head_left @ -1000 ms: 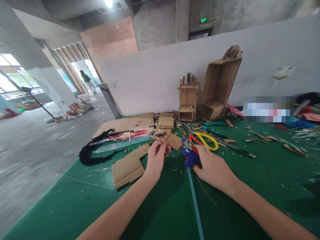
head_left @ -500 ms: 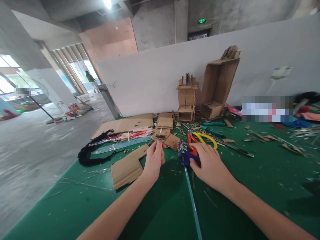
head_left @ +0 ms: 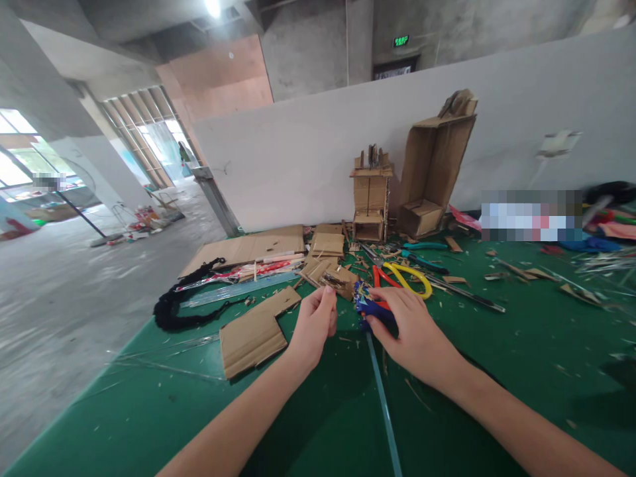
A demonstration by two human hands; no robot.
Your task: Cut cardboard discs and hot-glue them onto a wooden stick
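Observation:
My left hand (head_left: 314, 323) is closed in a pinch, with a small piece of cardboard (head_left: 332, 281) at its fingertips. That piece has a dark, shiny edge. Just to its right, my right hand (head_left: 412, 326) wraps over a blue hot glue gun (head_left: 366, 306) whose front end is crusted with glue and scraps. From below the gun a long translucent stick (head_left: 381, 397) runs toward me over the green table (head_left: 328, 424). Right-hand fingers partly cover the gun's body. Scissors with yellow and orange handles (head_left: 422, 281) lie right behind the right hand.
An L-shaped cardboard sheet (head_left: 251, 336) and black yarn (head_left: 166, 315) lie at left. Behind stand a small cardboard stand (head_left: 368, 192) and a taller open cardboard box (head_left: 437, 172). Teal-handled pliers (head_left: 424, 263) and scraps are scattered there. A white partition (head_left: 298, 159) closes off the back.
My left hand has shifted right, bringing the cardboard piece nearer the glue gun. My right hand and the gun have moved only slightly. A person far back has moved right.

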